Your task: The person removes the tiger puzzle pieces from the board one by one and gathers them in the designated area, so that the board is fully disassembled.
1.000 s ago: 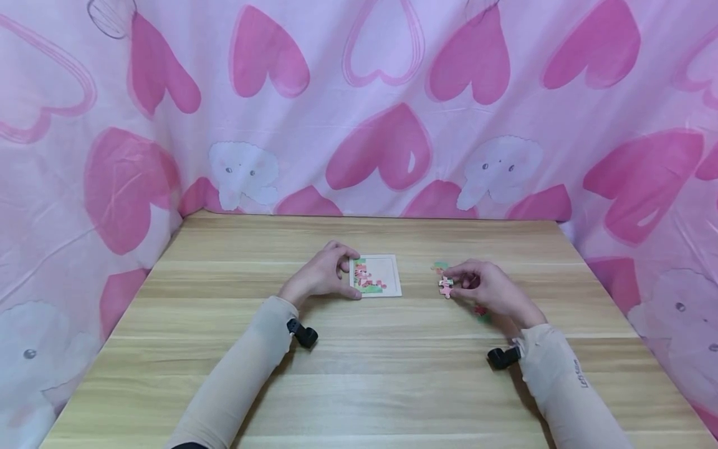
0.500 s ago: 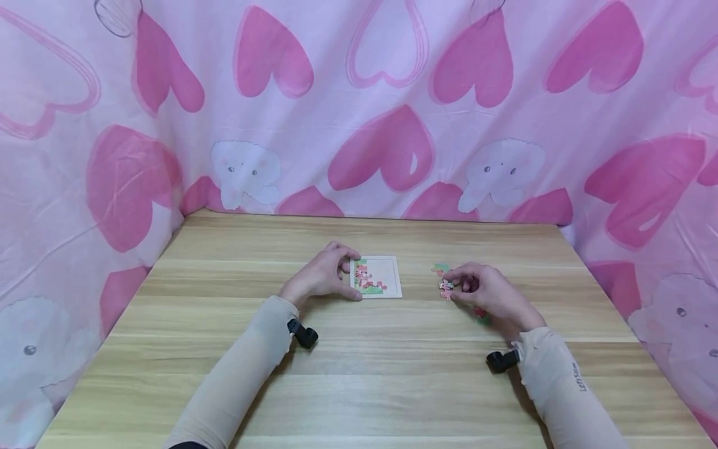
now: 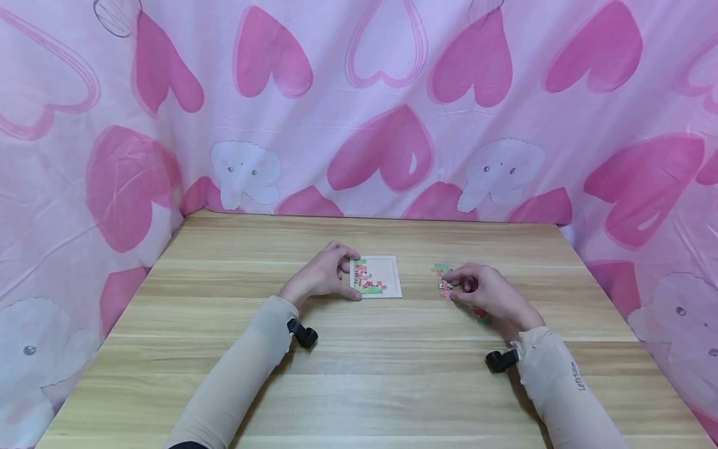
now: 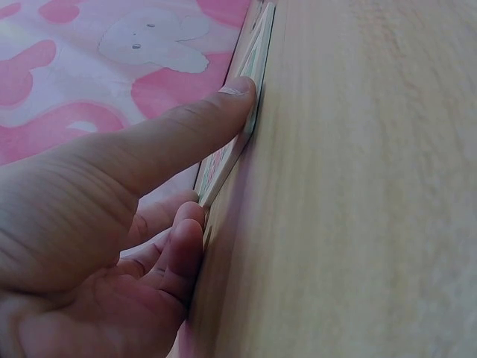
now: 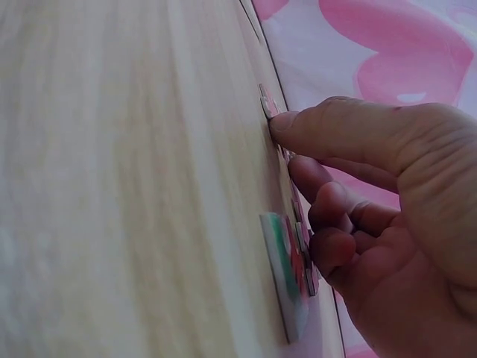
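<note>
My left hand (image 3: 322,271) grips the left side of a shallow white puzzle tray (image 3: 395,280), its thumb on the near edge and fingers at the far edge. In the left wrist view the tray (image 4: 254,112) lies flat on the table, seen almost edge-on. Joined pieces showing a pink animal and green ground (image 3: 367,280) fill the tray's left part and lower edge. To the right, my right hand (image 3: 485,287) pinches a small pink puzzle piece (image 3: 445,287) between thumb and fingers, low over the table. Its fingers partly hide it.
A green piece (image 3: 440,267) lies just beyond the right fingertips. Red and green pieces (image 3: 481,315) lie under the right hand; in the right wrist view a green-edged piece (image 5: 279,268) stands out there. A pink heart-patterned curtain (image 3: 381,149) borders the wooden table (image 3: 359,380).
The right fingers and the pink piece shift very slightly, and the piece's tilt changes a little. The left hand and tray stay in place.
</note>
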`<state>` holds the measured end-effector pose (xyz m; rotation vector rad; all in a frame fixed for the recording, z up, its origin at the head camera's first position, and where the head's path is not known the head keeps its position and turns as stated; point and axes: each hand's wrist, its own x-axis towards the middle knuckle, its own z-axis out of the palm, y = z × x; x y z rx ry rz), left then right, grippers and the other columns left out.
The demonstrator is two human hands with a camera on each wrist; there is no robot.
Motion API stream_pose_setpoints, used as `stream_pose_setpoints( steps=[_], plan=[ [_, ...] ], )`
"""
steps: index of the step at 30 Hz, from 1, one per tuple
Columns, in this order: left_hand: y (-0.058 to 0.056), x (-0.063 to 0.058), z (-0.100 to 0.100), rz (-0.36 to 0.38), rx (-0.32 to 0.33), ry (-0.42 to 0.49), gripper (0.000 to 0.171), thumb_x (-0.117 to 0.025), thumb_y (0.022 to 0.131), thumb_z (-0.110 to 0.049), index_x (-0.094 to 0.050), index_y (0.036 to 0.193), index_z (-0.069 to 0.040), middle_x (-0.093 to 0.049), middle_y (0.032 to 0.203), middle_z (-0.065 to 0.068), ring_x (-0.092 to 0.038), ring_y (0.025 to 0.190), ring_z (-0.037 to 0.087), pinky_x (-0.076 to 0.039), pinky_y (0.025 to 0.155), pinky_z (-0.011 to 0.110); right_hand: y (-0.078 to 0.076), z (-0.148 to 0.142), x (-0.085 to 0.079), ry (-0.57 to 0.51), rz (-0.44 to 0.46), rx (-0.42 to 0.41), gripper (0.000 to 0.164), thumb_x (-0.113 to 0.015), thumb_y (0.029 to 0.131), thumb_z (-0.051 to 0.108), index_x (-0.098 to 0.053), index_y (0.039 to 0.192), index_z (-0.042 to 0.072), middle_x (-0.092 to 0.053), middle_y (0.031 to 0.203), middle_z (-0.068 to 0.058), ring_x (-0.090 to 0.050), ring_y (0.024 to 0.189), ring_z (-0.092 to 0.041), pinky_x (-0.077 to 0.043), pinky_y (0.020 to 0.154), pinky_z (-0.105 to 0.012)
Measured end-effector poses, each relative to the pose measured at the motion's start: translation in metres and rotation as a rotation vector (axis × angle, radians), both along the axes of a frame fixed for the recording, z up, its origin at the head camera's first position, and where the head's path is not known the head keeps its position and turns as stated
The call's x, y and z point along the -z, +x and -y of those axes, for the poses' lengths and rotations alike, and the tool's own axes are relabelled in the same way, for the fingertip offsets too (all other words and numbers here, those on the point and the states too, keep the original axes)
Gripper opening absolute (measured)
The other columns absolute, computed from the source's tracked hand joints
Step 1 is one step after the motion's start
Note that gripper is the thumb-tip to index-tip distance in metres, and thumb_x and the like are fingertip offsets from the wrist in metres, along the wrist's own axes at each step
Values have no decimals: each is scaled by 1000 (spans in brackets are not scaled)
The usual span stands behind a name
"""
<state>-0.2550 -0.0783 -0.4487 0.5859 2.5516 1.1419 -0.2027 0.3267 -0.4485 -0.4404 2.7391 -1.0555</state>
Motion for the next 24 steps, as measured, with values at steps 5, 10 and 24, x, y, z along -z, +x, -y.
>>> stream_pose_setpoints(
  steps=[5,10,24],
  plan=[
    [1,-1,0,7,-1,7,91,-108,74,-24,-62,152,-10,-53,126,7,-57,98,22,-52,91,36,0,0,2,30,-1,9,36,-87,98,14,-81,134,13,-65,104,-4,-55,92,-22,-48,72,-26],
    [1,-1,0,8,-2,6,91,-108,74,-23,-62,151,-10,-53,126,8,-57,98,22,-52,91,36,-1,0,2,38,-14,-5,36,-86,98,11,-81,134,11,-66,106,-4,-55,92,-22,-49,72,-26],
    [1,0,-1,11,-12,-2,90,-108,75,-24,-63,152,-12,-53,128,7,-57,101,22,-52,93,37,0,0,2,29,-14,-6,34,-86,99,13,-81,132,10,-65,106,-5,-55,92,-21,-49,72,-26]
  ],
)
